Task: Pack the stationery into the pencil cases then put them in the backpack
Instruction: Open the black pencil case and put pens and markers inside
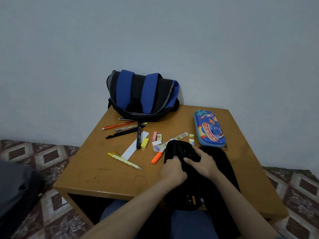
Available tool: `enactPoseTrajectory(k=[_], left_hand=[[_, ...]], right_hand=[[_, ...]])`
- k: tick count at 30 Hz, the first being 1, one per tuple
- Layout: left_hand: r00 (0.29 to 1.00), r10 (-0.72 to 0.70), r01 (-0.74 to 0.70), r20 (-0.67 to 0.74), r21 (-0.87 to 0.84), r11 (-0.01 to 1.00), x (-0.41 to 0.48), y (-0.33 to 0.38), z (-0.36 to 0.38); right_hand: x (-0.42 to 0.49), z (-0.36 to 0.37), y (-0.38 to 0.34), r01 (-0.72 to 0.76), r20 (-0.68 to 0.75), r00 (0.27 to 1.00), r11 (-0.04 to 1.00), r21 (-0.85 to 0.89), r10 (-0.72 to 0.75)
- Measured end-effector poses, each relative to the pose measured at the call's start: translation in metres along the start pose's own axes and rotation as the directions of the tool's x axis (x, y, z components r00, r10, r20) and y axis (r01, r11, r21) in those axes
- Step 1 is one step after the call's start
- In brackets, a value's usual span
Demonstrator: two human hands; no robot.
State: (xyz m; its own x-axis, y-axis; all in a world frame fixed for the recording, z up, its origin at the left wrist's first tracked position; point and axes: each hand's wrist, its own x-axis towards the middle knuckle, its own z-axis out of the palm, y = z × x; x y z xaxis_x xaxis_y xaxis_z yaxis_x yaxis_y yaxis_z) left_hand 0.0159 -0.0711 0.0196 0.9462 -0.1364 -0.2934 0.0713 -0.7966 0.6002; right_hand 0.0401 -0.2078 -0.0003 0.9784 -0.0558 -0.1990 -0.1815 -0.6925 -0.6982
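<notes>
Case [175, 148] — seemingly gripped: left hand [173, 171], right hand [201, 161]

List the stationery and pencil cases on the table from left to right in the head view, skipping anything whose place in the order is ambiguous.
yellow mechanical pencil → yellow eraser → orange highlighter → black pencil case → blue pencil case
</notes>
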Motion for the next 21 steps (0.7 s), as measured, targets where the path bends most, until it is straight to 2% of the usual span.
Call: enactPoseTrajectory(k=[4,13,18,21], left_hand=[[0.997,0.069,-0.062,-0.043,0.134,0.989,0.0,-0.001,0.001],[0.989,0.127,-0.113,-0.074,0.16,0.981,0.004,-0.009,0.001],[0.984,0.151,-0.142,-0.097,0.096,0.985,0.008,-0.016,-0.003],[0.973,0.153,-0.153,-0.17,0.018,0.988,0.014,-0.023,-0.012]], right_hand=[[0.0,0.0,-0.002,0.017,-0.017,1.0,1.0,-0.001,-0.017],[0.0,0.004,-0.002,0.01,-0.05,0.999,1.0,-0.018,-0.011],[0.002,0.006,-0.001,0.014,-0.057,0.998,1.0,-0.027,-0.016],[0.003,0.005,0.0,0.015,-0.047,0.999,1.0,-0.004,-0.015]])
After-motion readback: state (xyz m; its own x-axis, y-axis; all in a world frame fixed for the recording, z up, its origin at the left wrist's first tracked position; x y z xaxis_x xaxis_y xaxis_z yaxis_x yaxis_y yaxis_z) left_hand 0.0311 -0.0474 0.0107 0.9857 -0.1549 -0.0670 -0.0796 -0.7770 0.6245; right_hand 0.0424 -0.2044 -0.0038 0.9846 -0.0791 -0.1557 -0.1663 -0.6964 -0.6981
